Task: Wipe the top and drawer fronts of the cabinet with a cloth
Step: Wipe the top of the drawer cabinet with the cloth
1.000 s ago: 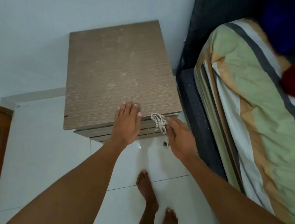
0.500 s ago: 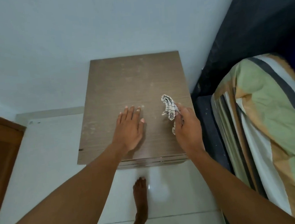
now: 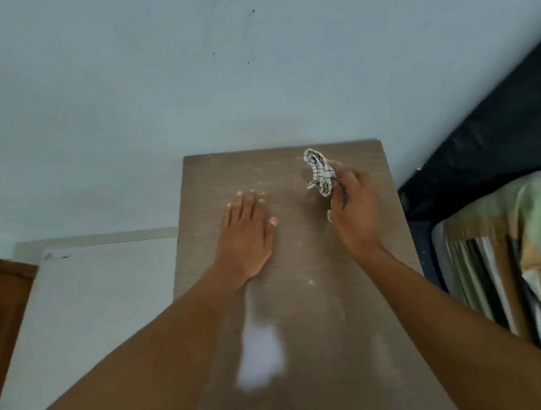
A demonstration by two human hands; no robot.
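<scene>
The brown wood-grain cabinet top (image 3: 320, 298) fills the middle of the view, dusty, with a pale glare patch near its front. My right hand (image 3: 353, 212) holds a crumpled white checked cloth (image 3: 319, 171) near the back right corner of the top. Flat on the top, left of centre, lies my left hand (image 3: 245, 234) with fingers spread, holding nothing. The drawer fronts are hidden below the front edge.
A pale wall (image 3: 217, 62) rises right behind the cabinet. A dark bed frame (image 3: 486, 140) and a striped green and orange cover (image 3: 512, 249) press close on the right. White floor tiles (image 3: 91, 302) and a brown wooden door edge (image 3: 0, 310) lie to the left.
My right hand has carried the cloth from the front edge of the cabinet up to the back right of the top. My left hand slid further onto the top. My view moved closer.
</scene>
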